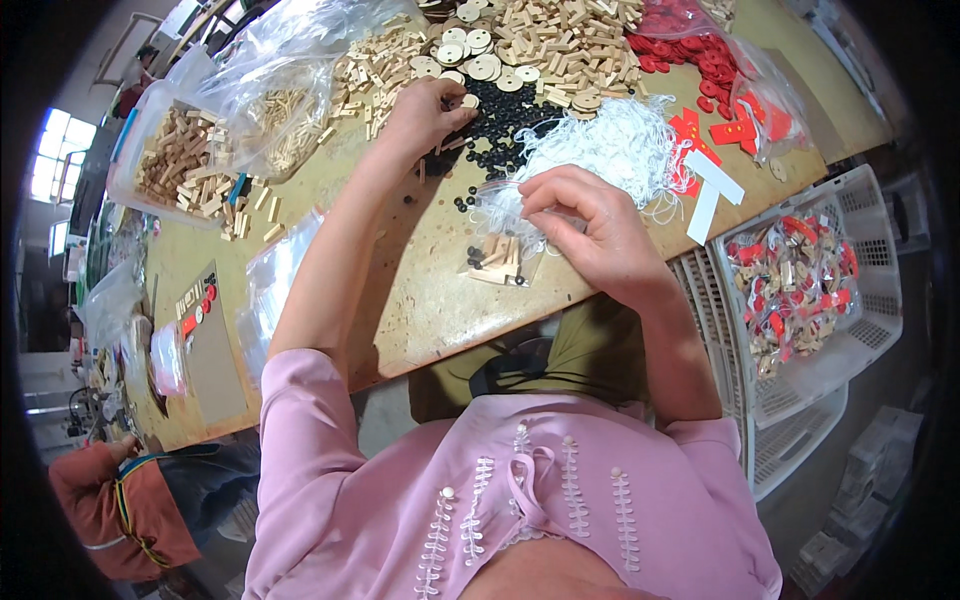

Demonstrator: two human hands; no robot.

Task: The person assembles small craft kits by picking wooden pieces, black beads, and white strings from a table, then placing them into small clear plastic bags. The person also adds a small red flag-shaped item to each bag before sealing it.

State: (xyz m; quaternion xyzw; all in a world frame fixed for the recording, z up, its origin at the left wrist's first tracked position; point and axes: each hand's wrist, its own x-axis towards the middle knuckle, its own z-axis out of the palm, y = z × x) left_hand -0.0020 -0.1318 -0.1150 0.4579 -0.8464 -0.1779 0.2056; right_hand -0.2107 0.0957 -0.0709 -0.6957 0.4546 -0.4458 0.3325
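My left hand (pixel 422 118) reaches to the far middle of the table, over the edge of the black ring pile (pixel 500 120). Its fingers pinch a small pale wooden disc (pixel 470 101). Close to the table's front edge, my right hand (pixel 592 225) curls its fingers on the upper part of a clear plastic bag (pixel 490 205). Low in that bag lie several wooden blocks (pixel 500 248) and black rings. A tangled heap of white string (pixel 600 148) lies just beyond my right hand.
Wooden blocks (pixel 560 45), larger wooden discs (pixel 485 67) and red discs (pixel 690 60) cover the far side. A tub of blocks (pixel 120 170) stands left, near flat clear bags (pixel 275 285). At right, a white crate (pixel 880 260) holds filled bags. Another person (pixel 130 510) is at lower left.
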